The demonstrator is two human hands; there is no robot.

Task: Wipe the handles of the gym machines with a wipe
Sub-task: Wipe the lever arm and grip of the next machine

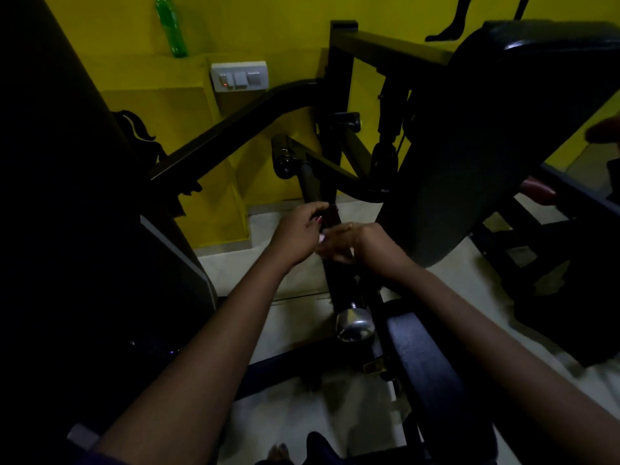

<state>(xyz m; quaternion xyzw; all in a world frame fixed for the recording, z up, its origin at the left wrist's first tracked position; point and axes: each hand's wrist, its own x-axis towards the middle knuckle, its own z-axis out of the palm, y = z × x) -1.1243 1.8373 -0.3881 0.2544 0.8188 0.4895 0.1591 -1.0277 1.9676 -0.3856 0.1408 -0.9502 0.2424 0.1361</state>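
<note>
A black handle bar [310, 182] of a gym machine runs from the upper middle down toward me and ends in a shiny metal cap [355, 325]. My left hand [297, 234] is closed around the bar from the left. My right hand [355, 245] is closed on the same bar just below it, from the right. A small pale bit shows between the two hands; the dim light keeps me from telling whether it is the wipe.
A big black padded seat back [486, 135] hangs to the right of the bar. A black seat pad [422, 360] lies at the lower right. The yellow wall holds a switch plate [239, 76] and a green bottle [171, 26]. A dark machine frame [67, 196] fills the left.
</note>
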